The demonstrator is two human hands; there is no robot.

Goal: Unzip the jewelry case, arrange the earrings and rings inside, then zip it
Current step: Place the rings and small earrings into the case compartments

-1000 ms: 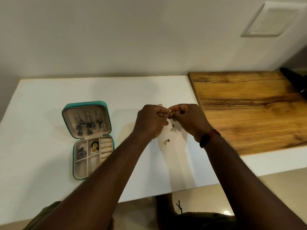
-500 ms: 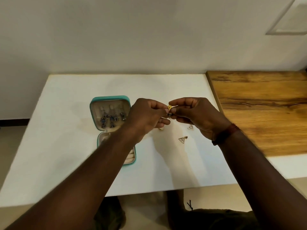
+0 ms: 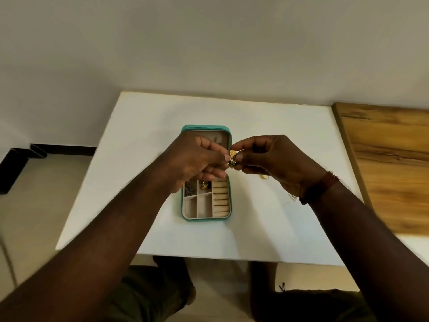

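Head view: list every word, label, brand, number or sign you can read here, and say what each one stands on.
None: no text can be read in this frame.
The teal jewelry case shows no logo or label on its rim or lining.
The white table and wooden board bear no print.
The gold earring, pinched between the left hand and right hand, is too small to show any mark.

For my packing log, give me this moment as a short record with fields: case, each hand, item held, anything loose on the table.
case: teal jewelry case, unzipped, lying open on the white table
left hand: pinches the gold earring
right hand: pinches the same earring, above the case
inside: silvery pieces and a gold trinket in two far compartments; visible ring rolls bare
loose: small gold piece on the table by the right hand
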